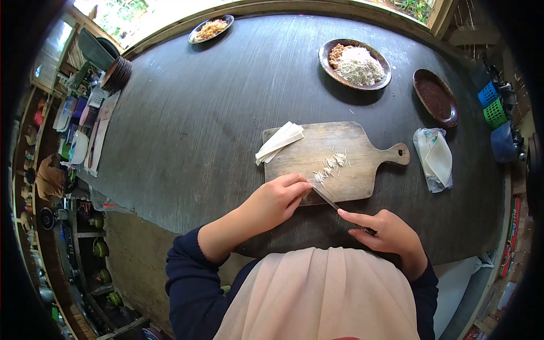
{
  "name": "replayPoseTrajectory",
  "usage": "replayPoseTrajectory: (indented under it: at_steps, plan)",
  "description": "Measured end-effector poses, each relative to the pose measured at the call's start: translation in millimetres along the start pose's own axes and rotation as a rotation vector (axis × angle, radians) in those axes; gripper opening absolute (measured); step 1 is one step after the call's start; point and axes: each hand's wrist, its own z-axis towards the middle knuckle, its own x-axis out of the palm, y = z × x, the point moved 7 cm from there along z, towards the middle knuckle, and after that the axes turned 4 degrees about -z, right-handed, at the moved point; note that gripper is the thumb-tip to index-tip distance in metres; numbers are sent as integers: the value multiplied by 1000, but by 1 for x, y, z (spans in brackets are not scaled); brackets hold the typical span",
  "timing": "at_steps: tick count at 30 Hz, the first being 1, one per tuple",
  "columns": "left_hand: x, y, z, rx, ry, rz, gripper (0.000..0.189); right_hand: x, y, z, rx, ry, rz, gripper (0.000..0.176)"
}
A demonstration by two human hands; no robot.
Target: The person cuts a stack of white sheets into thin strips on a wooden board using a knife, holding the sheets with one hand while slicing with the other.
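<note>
My right hand [391,231] is wrapped round the handle of a knife [326,198], with the index finger stretched along its back. The blade slants over the near edge of a wooden cutting board [345,135], its tip beside my left fingertips. My left hand [273,199] is closed over the board's near left part, fingers pressed together; what they pinch is hidden. Thin white shreds [330,165] lie scattered on the board just beyond the blade. At its far left corner rests a small stack of flat white strips [280,141].
Right of the board lies a plastic bag [434,160] with a white piece in it. Farther back are a plate of white shreds [357,67], a brown oval dish [436,97] and a plate of yellowish shreds [211,29]. Stacked brown dishes [117,75] stand at the left edge.
</note>
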Motion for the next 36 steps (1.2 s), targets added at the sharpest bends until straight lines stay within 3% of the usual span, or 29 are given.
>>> replayPoseTrajectory:
  at_steps: [36]
  plan:
    - [-1,-1,0,53,12,137,34,5,-10,8,226,82,327,43]
